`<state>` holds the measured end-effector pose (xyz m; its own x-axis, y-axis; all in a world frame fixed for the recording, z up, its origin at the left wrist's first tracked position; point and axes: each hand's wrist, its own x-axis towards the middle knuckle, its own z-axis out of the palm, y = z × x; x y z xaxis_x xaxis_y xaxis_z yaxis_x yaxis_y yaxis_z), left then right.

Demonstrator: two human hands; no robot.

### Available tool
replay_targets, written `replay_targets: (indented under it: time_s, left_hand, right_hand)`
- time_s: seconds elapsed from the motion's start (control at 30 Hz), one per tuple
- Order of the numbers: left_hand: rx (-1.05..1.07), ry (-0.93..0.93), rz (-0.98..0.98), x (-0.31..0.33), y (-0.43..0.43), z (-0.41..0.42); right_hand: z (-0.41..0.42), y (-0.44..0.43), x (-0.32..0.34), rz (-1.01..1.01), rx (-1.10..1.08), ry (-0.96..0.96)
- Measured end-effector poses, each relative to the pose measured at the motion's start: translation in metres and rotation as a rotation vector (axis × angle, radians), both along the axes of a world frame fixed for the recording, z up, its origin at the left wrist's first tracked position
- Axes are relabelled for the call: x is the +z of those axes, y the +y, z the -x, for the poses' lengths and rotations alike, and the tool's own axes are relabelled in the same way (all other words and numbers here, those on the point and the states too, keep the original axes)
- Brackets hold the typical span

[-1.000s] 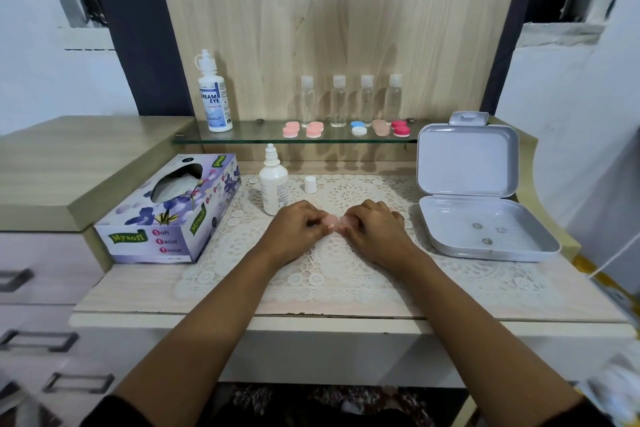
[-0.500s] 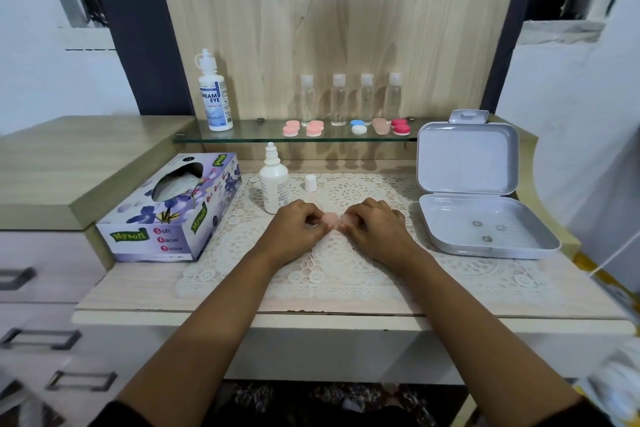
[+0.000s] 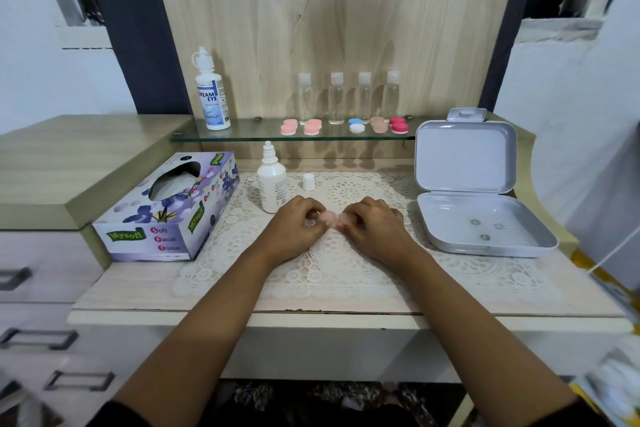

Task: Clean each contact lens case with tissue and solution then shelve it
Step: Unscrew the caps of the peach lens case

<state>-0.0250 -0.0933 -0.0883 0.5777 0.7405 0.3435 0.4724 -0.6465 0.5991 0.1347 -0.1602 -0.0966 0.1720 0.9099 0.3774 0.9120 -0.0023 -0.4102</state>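
Both hands meet at mid-mat: we find the left hand [image 3: 298, 224] and right hand [image 3: 372, 224] each pinching one end of a pink contact lens case [image 3: 329, 217], on or just above the lace mat [image 3: 332, 267]; we cannot tell which. We judge the two-ended grip suits twisting its caps. Uncapped solution bottle [image 3: 272, 184] and tissue box [image 3: 166, 211] stand within reach, far left. Room for moving lies toward the mat's near edge; the glass shelf [image 3: 242, 135], carrying shelved cases [image 3: 313, 126], projects beyond.

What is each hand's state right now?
Left hand: closed, pinching the left end of the pink lens case.
Right hand: closed, pinching the case's right end.
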Motion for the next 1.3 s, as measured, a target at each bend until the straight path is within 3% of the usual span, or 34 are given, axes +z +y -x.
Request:
replay_targets:
  time_s: [0.37, 0.7, 0.87, 1.3]
  left_hand:
    - [-0.026, 0.057, -0.030, 0.001, 0.000, -0.001]
    - [0.110, 0.011, 0.025, 0.017, 0.006, -0.012]
    - [0.162, 0.126, -0.030, 0.032, 0.017, -0.032]
    - [0.225, 0.218, 0.138, 0.026, 0.032, -0.045]
  right_hand:
    - [0.000, 0.000, 0.001, 0.011, -0.003, -0.004]
    - [0.000, -0.002, 0.001, 0.011, -0.006, -0.006]
    - [0.001, -0.001, 0.002, 0.009, -0.009, -0.005]
    - [0.000, -0.001, 0.002, 0.022, -0.005, -0.001]
